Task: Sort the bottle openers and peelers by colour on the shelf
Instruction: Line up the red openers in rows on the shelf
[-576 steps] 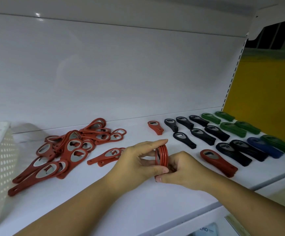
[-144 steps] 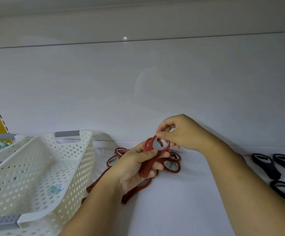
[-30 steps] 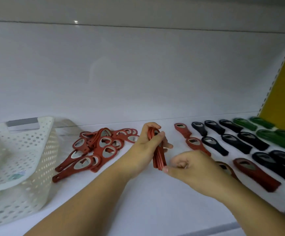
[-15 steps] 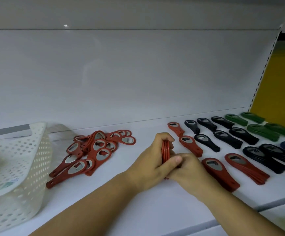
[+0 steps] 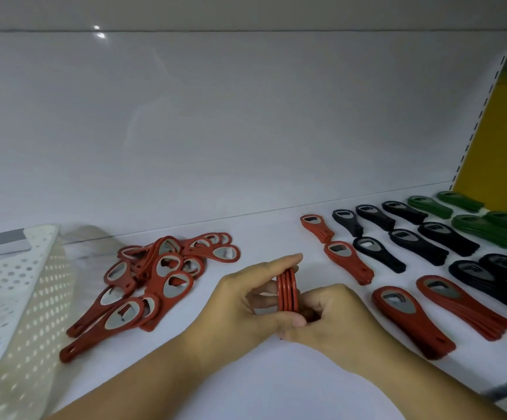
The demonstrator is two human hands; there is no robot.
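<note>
White shelf (image 5: 246,374) and glossy back panel bound the scene; a perforated plastic basket (image 5: 18,298) sits at the near left. We note both hands closed on a small stack of red openers (image 5: 287,291) held on edge: our left hand (image 5: 246,301) pinches it thumb to fingers, our right hand (image 5: 334,316) grips its lower end, apparently squaring the stack. Loose red openers (image 5: 155,277), flat teardrop shapes with metal inserts, lie heaped at left. Stacked red rows (image 5: 413,319), black rows (image 5: 413,244) and green rows (image 5: 473,219) lie right, grouped by colour.
</note>
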